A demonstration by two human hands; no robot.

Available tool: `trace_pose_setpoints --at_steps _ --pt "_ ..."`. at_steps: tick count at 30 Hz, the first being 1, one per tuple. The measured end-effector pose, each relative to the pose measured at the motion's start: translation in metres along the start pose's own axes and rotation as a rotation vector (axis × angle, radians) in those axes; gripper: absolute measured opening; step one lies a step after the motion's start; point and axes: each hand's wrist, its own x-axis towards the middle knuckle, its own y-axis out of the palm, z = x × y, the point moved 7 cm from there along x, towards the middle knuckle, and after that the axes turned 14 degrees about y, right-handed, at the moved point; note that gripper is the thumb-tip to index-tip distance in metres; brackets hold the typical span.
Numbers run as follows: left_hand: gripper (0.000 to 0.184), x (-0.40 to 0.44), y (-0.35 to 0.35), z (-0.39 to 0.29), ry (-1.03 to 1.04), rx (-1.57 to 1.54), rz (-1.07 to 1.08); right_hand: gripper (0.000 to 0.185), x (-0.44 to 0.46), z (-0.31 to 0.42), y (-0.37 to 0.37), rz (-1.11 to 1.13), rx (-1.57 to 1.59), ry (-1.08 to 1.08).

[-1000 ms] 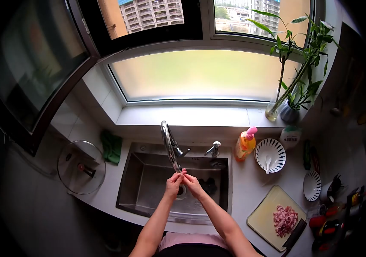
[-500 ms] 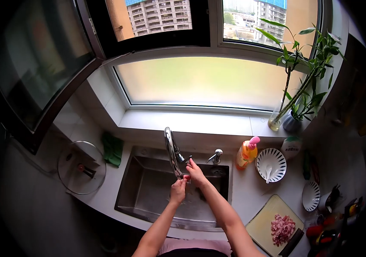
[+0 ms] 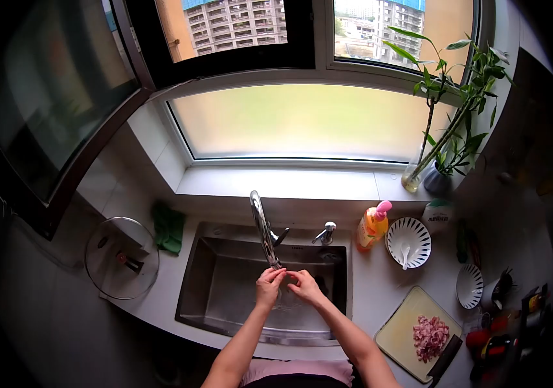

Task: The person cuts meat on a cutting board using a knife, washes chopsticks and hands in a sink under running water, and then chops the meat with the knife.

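Note:
My left hand point(image 3: 267, 286) is at the outlet of the curved chrome faucet point(image 3: 259, 216), over the steel sink point(image 3: 224, 284). Its fingers are pressed together around the spout's tip; whether they grip the tip or something small, I cannot make out. Close to its right is my right hand point(image 3: 303, 285), fingers partly bent and a little apart, pointing at the left fingertips, with nothing visible in it. The faucet lever point(image 3: 281, 235) sticks out behind the spout, untouched. A thin pale streak, perhaps water, shows below the hands.
Right of the sink are an orange pump bottle point(image 3: 372, 226), a striped bowl point(image 3: 394, 240) with a white spoon point(image 3: 405, 253), and a cutting board point(image 3: 398, 317) with chopped meat point(image 3: 431, 337) and a knife point(image 3: 446, 355). A glass lid point(image 3: 105, 278) and green cloth point(image 3: 169, 227) lie left.
My right hand has come off the faucet lever and moved down toward the left hand below the spout. My left hand stays near the spout's outlet.

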Motion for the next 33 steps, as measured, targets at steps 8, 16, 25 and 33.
trace_pose_setpoints --at_steps 8,16,25,33 --pt "0.039 -0.022 0.057 0.029 -0.057 -0.296 0.354 0.019 -0.040 0.016 -0.023 -0.381 -0.138 -0.132" --pt "0.047 -0.042 0.080 0.037 -0.326 -0.362 0.854 0.021 -0.057 -0.016 -0.125 -0.377 -0.050 0.124" --pt "0.051 -0.110 0.079 0.127 -0.226 0.611 1.254 0.021 -0.107 -0.028 -0.156 -0.672 -0.336 0.138" --pt "0.052 -0.088 0.120 0.037 -0.677 -0.714 0.946 0.021 -0.096 -0.111 -0.167 -0.565 0.572 0.340"
